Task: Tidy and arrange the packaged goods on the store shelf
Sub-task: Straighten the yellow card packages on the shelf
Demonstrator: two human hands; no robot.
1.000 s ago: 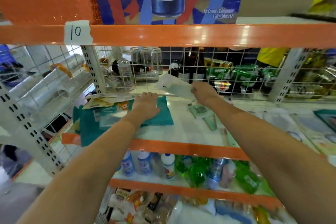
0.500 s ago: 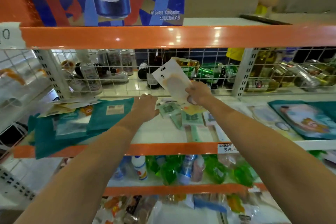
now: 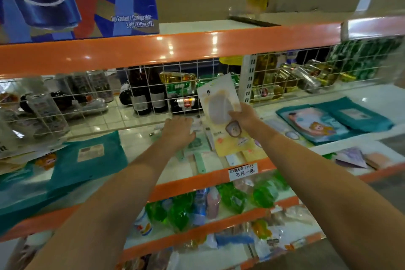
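My right hand (image 3: 244, 117) holds a flat white-and-yellow packet (image 3: 217, 99) upright above the middle shelf (image 3: 140, 138). My left hand (image 3: 178, 130) lies palm down on small pale green packets (image 3: 197, 146) spread on the shelf just left of it. A yellow packet (image 3: 235, 142) lies under the held one. Teal flat packs (image 3: 87, 155) lie at the left of the shelf, and more teal packs with a cartoon print (image 3: 317, 124) lie at the right.
A white wire grid (image 3: 153, 94) backs the shelf, with bottles and cans behind it. An orange beam (image 3: 175, 48) runs overhead, carrying a blue cola carton (image 3: 76, 0). A handwritten price tag (image 3: 242, 171) sits on the front rail. Green bags and bottles fill the lower shelf (image 3: 197, 206).
The view has swung to the right. My left hand left the teal pack and came onto the small green packets. My right hand lifted the white-and-yellow packet more upright.
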